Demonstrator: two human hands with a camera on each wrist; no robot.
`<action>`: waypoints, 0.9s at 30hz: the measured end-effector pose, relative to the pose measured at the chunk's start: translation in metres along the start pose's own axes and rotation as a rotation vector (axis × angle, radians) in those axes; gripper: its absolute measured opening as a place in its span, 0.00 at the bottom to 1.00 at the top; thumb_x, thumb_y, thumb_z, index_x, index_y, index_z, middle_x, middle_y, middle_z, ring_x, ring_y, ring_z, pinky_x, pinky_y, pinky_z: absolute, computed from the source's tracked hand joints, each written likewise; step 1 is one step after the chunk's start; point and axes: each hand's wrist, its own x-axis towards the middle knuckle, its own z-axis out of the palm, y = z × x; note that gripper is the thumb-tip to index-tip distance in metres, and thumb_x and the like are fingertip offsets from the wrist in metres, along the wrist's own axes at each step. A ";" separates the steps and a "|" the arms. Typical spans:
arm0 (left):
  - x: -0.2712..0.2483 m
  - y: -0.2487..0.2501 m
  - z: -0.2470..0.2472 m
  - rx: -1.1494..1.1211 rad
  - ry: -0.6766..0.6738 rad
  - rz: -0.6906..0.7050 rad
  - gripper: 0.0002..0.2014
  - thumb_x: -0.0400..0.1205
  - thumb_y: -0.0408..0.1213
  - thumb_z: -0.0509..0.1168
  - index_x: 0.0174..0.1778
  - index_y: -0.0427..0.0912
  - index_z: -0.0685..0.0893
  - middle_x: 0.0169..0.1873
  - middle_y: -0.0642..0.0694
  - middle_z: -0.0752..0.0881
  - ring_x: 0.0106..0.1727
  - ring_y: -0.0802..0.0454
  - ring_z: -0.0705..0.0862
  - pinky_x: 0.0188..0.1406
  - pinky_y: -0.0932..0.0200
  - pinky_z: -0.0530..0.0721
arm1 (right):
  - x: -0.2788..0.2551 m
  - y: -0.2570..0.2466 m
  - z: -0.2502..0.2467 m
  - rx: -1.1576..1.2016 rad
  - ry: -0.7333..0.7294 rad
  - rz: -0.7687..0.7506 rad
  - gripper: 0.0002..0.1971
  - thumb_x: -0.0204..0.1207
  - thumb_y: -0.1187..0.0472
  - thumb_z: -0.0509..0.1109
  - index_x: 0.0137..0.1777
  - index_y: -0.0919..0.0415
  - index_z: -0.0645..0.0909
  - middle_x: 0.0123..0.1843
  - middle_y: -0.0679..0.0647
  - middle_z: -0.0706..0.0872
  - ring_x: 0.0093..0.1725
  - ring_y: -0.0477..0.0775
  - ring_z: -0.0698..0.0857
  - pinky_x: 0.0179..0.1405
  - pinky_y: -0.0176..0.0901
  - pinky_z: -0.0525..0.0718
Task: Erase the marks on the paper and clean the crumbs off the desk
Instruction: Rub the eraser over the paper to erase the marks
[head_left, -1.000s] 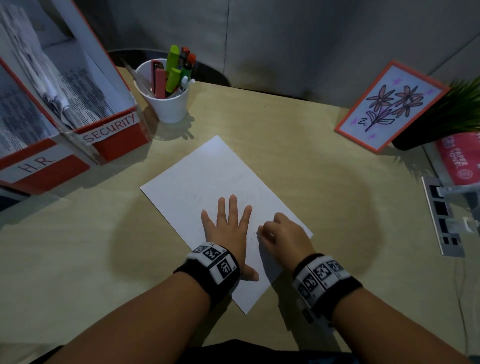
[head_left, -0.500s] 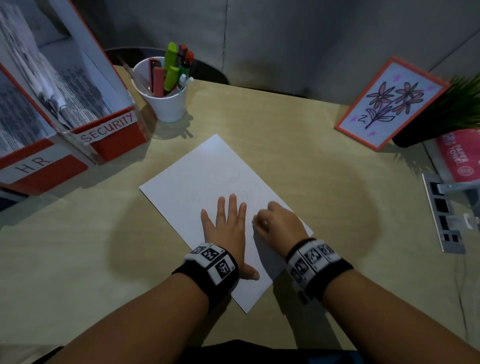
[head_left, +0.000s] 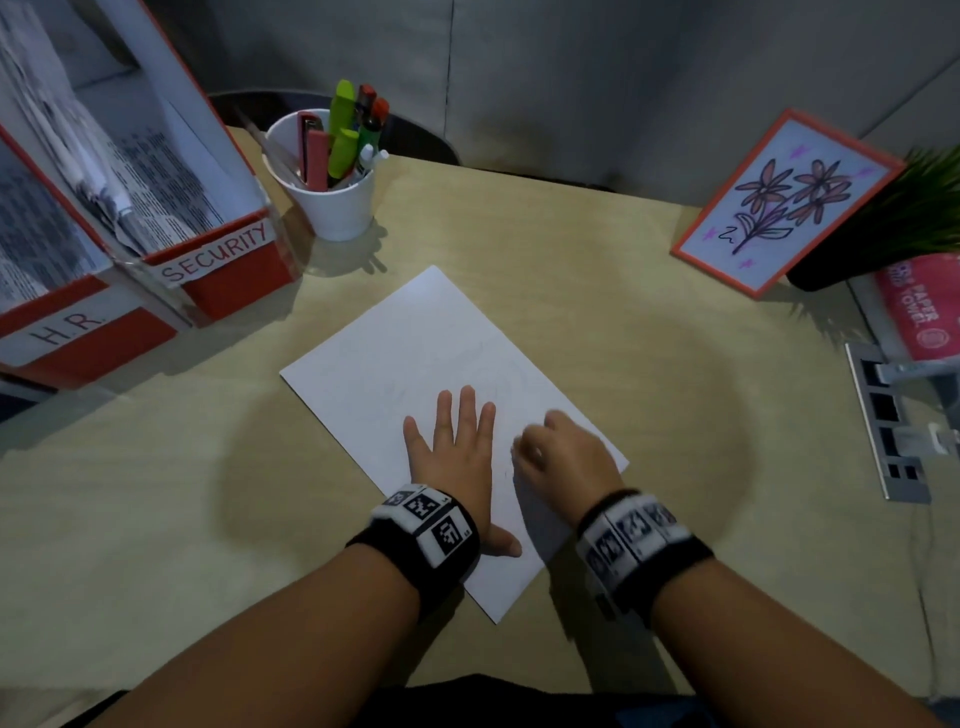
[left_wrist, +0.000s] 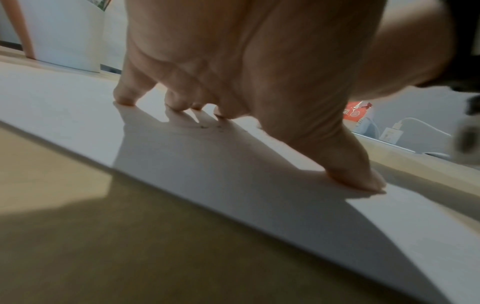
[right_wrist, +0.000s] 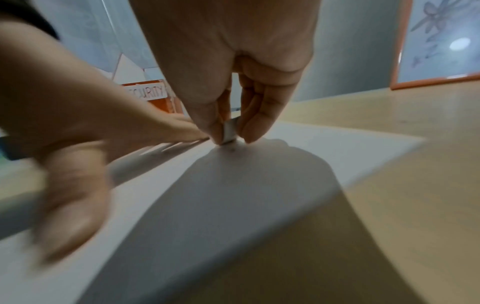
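Between the right hand (right_wrist: 228, 86) thumb and fingers (right_wrist: 253, 125), a small eraser (right_wrist: 230, 131) is being pinched against the paper (head_left: 395, 358); the left hand (head_left: 457, 462) is lying beside it, fingers spread flat.

A: Paper (head_left: 415, 353) was white, desk (head_left: 597, 291) light wood. Eraser (right_wrist: 230, 128)?
B: Whitish-grey. File boxes (head_left: 228, 275) at 10 o'clock were red with white labels; picture (head_left: 784, 202) at 2 o'clock had orange frame and flowers.
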 end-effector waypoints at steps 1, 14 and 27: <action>0.000 0.000 0.000 -0.003 0.002 -0.002 0.76 0.57 0.79 0.66 0.77 0.40 0.20 0.76 0.34 0.20 0.78 0.29 0.24 0.75 0.23 0.41 | 0.013 -0.002 -0.003 0.006 0.010 0.006 0.11 0.78 0.57 0.66 0.38 0.64 0.80 0.38 0.58 0.75 0.34 0.63 0.79 0.30 0.44 0.68; -0.001 -0.001 0.002 0.011 0.000 0.011 0.76 0.57 0.80 0.65 0.75 0.40 0.18 0.76 0.34 0.19 0.78 0.30 0.23 0.75 0.23 0.40 | 0.006 -0.006 -0.003 -0.024 -0.035 0.014 0.11 0.79 0.55 0.63 0.42 0.62 0.78 0.41 0.56 0.74 0.38 0.62 0.79 0.34 0.44 0.69; -0.001 -0.001 0.002 0.025 0.009 0.013 0.74 0.59 0.79 0.65 0.75 0.40 0.19 0.76 0.33 0.20 0.78 0.30 0.24 0.75 0.23 0.41 | -0.005 -0.012 0.005 -0.015 -0.032 -0.040 0.11 0.79 0.54 0.63 0.46 0.63 0.80 0.44 0.57 0.77 0.40 0.61 0.80 0.36 0.46 0.75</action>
